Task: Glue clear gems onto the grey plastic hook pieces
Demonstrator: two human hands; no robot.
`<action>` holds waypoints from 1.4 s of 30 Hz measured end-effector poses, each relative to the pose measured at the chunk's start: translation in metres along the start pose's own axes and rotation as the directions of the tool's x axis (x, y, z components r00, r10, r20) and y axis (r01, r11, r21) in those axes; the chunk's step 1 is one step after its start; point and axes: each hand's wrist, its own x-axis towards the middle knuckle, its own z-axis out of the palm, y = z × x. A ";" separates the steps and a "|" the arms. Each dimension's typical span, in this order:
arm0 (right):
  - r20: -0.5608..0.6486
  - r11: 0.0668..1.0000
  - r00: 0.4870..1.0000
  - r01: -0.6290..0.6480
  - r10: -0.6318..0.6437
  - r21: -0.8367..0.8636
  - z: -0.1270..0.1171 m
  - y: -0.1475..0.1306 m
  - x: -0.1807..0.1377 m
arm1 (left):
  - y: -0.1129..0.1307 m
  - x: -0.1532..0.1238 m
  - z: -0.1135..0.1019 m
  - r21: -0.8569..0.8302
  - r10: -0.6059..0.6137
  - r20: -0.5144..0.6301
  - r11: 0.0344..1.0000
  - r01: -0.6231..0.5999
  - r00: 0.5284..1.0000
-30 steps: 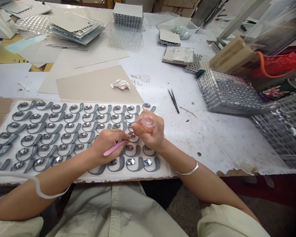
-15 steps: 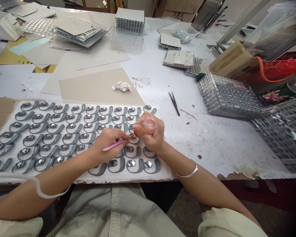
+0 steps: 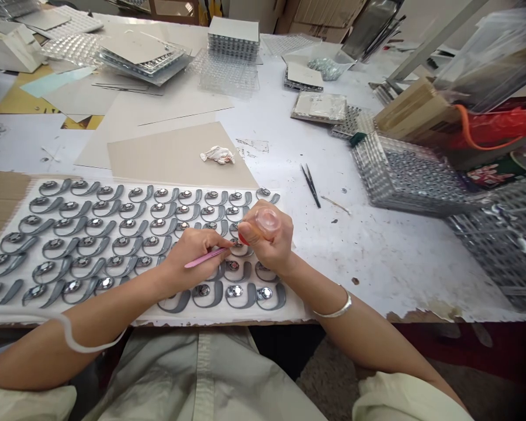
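My left hand point(image 3: 198, 255) is closed in a pinch around slim pink tweezers point(image 3: 207, 257), whose tips are hidden near my fingertips. My right hand point(image 3: 272, 242) is wrapped around a small squeeze bottle point(image 3: 268, 221), its clear round base turned up and a red part showing by the thumb. Both hands meet over one grey curved ornament point(image 3: 242, 250) with a round setting. Rows of such ornaments, several with shiny stones point(image 3: 235, 290), lie on a white sheet point(image 3: 149, 316) under my hands. Whether the bottle's nozzle touches the ornament is hidden.
Black tweezers point(image 3: 310, 186) and a cotton swab point(image 3: 335, 204) lie right of the sheet. A crumpled tissue point(image 3: 218, 155) rests on beige card point(image 3: 170, 152). Stacked clear trays of stones point(image 3: 412, 169) stand at right; more stacks point(image 3: 233, 41) sit at the back.
The whole view has shifted very slightly. Both hands stay over the same ornament with the tweezers and bottle still held.
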 end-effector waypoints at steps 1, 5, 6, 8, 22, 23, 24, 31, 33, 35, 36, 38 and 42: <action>-0.001 1.000 1.000 0.000 0.000 -0.001 0.000 0.000 0.000 | 0.000 0.000 0.000 0.001 -0.002 -0.001 1.000 0.002 1.000; -0.003 1.000 1.000 -0.001 0.001 -0.009 0.000 0.001 0.001 | 0.000 0.000 0.000 0.007 0.008 -0.006 1.000 -0.008 1.000; -0.003 1.000 1.000 0.001 -0.001 -0.012 0.000 0.001 0.001 | 0.000 0.000 0.000 0.008 0.011 -0.006 1.000 -0.011 1.000; -0.003 1.000 1.000 0.006 -0.006 -0.015 0.001 0.000 0.001 | 0.000 0.000 0.000 0.011 0.016 -0.004 1.000 -0.016 1.000; -0.279 0.818 0.783 -0.454 0.556 0.354 -0.064 0.038 0.048 | -0.004 -0.005 0.001 0.147 0.243 -0.012 0.960 -0.239 0.970; -0.254 0.774 0.750 -0.499 0.611 0.390 -0.071 0.045 0.052 | -0.004 -0.004 0.001 0.154 0.266 -0.042 0.954 -0.256 0.963; -0.224 0.734 0.722 -0.536 0.655 0.417 -0.077 0.051 0.055 | -0.003 -0.004 0.000 0.156 0.286 -0.076 0.950 -0.272 0.955; -0.055 0.697 0.764 -0.554 0.643 0.456 -0.082 0.068 0.050 | 0.001 0.000 -0.007 0.274 0.433 -0.260 0.890 -0.364 0.863; 0.005 0.699 0.782 -0.560 0.623 0.444 -0.081 0.068 0.048 | 0.000 0.000 -0.008 0.303 0.445 -0.284 0.882 -0.361 0.849; 0.054 0.693 0.788 -0.569 0.613 0.443 -0.082 0.068 0.047 | -0.001 -0.001 -0.007 0.319 0.458 -0.294 0.874 -0.366 0.839; 0.064 0.690 0.789 -0.571 0.611 0.446 -0.083 0.068 0.048 | -0.001 -0.002 -0.007 0.325 0.462 -0.292 0.871 -0.367 0.837; 0.067 0.677 0.782 -0.576 0.620 0.458 -0.087 0.067 0.048 | -0.001 -0.004 -0.007 0.332 0.466 -0.278 0.867 -0.372 0.840; 0.116 0.605 0.730 -0.635 0.674 0.480 -0.093 0.067 0.050 | -0.001 -0.011 -0.005 0.338 0.479 -0.252 0.858 -0.387 0.841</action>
